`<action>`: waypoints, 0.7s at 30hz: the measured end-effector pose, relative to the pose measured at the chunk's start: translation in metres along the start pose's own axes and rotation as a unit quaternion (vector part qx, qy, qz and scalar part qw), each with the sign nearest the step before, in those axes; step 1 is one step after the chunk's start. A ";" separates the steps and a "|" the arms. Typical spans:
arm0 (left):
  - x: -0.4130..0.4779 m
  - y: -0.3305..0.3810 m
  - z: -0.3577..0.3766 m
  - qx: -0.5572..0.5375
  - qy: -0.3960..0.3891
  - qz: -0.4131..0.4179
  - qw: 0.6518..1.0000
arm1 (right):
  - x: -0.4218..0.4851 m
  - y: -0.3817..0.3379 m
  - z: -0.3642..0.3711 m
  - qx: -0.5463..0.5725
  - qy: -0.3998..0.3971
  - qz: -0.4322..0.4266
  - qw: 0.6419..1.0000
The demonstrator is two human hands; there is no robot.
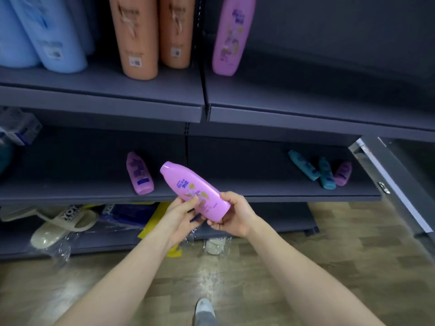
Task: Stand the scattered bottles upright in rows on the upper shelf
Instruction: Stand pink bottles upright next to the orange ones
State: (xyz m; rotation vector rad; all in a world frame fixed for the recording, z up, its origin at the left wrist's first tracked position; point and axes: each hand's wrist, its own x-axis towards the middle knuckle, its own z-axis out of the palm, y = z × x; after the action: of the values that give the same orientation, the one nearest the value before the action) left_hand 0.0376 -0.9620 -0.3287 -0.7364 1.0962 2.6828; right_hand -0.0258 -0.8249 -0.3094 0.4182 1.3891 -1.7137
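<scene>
Gripping a glossy pink plastic bottle (195, 189) at its base, left hand (179, 217) and right hand (233, 215) curl round it before the grey metal middle shelf (70, 192). Cap tilted up-left. Upper shelf (101, 102) carries upright blue bottles (44, 34), orange bottles (150, 34) and one pink bottle (231, 36).

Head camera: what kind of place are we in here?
Likely a shop aisle: tiered grey metal shelving, barcoded orange bottles standing side by side, and slippers in clear plastic on the bottom shelf.

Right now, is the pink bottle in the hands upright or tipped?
Tipped. The pink bottle slants, cap up-left, base down-right, held near its base by the left hand and right hand.
</scene>
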 end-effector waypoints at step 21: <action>-0.048 0.066 0.042 0.129 -0.040 0.143 0.980 | -0.069 -0.049 0.023 -0.203 -0.049 -0.146 0.967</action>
State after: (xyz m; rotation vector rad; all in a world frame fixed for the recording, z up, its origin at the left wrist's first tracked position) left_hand 0.0425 -0.9783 -0.2382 -0.4525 1.5970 2.6861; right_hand -0.0192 -0.8178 -0.2222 -0.1044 1.7418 -1.5933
